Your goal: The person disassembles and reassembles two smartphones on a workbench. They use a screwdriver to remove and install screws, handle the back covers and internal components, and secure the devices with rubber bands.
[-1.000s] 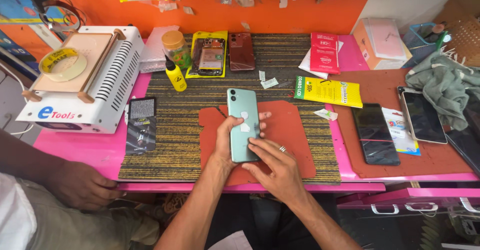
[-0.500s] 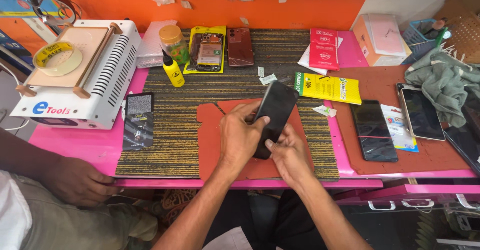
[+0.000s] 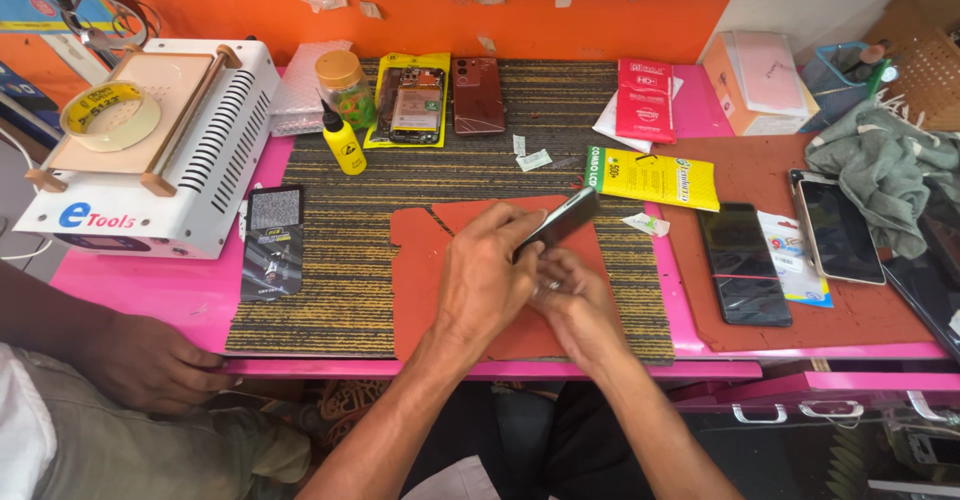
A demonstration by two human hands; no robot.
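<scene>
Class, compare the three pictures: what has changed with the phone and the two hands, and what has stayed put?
The phone was turned from green back up to dark screen up, then tilted nearly edge-on. Left hand and right hand kept their grip, closing together over its lower end. The red mat, yellow bottle and the other person's hand stayed put.

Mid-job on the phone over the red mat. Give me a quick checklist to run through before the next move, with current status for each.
1. Both hands on the phone: ok; left hand and right hand grip it together.
2. Phone over the red mat: ok; held tilted above it.
3. Which face of the phone is up: cannot tell; it is seen nearly edge-on.
4. Yellow dropper bottle upright, clear of the hands: ok.
5. Other person's hand off the work area: ok; it rests at the table edge.
</scene>
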